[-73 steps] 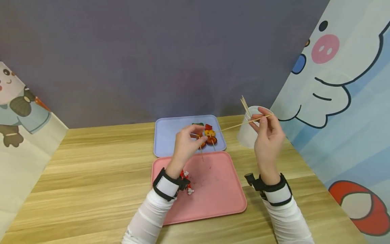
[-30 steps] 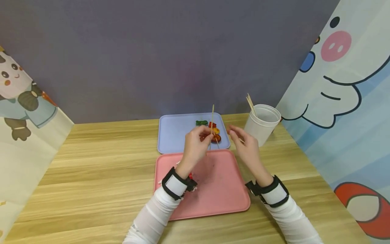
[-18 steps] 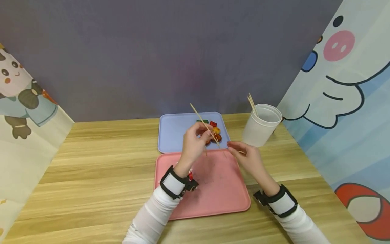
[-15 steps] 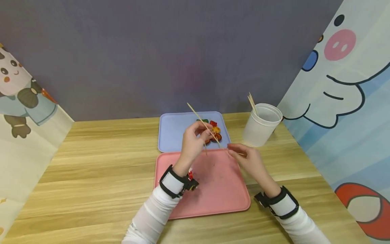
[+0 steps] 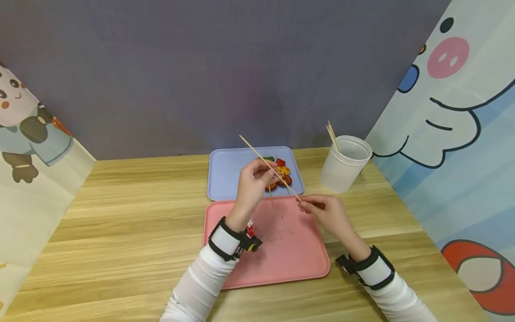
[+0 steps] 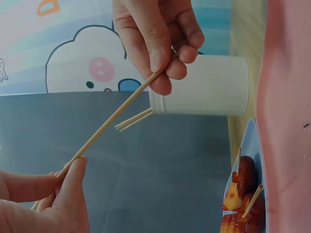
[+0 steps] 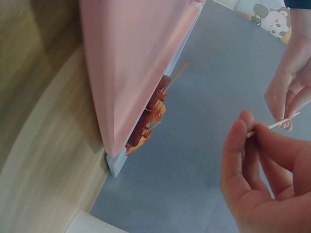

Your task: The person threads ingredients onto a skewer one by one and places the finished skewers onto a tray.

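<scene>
A thin bamboo skewer (image 5: 253, 149) slants down to the right above the two trays. My left hand (image 5: 251, 183) pinches it near its middle between thumb and fingers. At the skewer's lower right end, my right hand (image 5: 327, 212) grips it with thumb and fingertips; both pinches also show in the left wrist view, where the skewer (image 6: 109, 121) is bare between them. Behind the left hand, food skewers with brown round slices (image 5: 285, 180) and yellow, red and green pieces lie on the blue tray (image 5: 229, 174). The left hand hides part of them.
A white cup (image 5: 342, 172) holding several bare skewers (image 5: 332, 136) stands at the back right. Nearest me lies a pink tray (image 5: 295, 255), with small red and white pieces (image 5: 250, 229) partly hidden by the left wrist. A grey wall (image 5: 181, 80) rises behind the table.
The skewer passed from my right hand to my left and swung from upright to slanting. My right hand came down and leftward from beside the cup, and now grips the skewer's lower end.
</scene>
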Demonstrator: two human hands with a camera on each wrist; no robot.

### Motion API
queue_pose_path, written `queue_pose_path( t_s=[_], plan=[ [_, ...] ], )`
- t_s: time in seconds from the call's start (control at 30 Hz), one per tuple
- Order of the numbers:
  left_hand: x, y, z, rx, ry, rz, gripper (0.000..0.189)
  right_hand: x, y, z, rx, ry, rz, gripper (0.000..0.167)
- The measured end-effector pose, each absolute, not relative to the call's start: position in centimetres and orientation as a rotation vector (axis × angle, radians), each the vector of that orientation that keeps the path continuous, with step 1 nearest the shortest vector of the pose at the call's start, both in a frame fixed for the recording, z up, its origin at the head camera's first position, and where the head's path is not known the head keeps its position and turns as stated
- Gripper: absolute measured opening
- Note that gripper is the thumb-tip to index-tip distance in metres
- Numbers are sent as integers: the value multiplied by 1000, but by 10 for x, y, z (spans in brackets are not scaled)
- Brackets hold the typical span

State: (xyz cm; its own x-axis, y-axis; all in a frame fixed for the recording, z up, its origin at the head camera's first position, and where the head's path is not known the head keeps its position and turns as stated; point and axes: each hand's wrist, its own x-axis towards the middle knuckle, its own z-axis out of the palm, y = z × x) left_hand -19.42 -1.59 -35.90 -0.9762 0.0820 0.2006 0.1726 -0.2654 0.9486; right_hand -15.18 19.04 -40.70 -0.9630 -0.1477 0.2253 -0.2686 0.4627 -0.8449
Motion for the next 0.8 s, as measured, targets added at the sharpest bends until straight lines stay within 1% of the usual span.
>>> queue_pose_path(
  t_s=[0.17, 0.27, 0.4, 0.53, 0.67, 0.8],
  plan=[
    [-194, -17, -359, -337, -1889, -2406, 16, -152, 191, -408, 362, -2559, 1547, 17],
    [-195, -22, -359, -380, -2019, -2299, 17, -152, 193, -407, 358, -2551, 1527, 17],
    [-194, -39, -354, -439, -2341, -1899, 18, -152, 194, -406, 356, -2544, 1490, 17],
    [-188, -62, -349, -434, -2620, -1507, 22, -153, 198, -406, 327, -2544, 1460, 17],
    [-180, -82, -350, -428, -2827, -1239, 21, -153, 206, -409, 306, -2547, 1387, 16],
    [-174, -101, -355, -534, -2913, -1054, 18, -155, 215, -416, 307, -2555, 1323, 16]
  ],
)
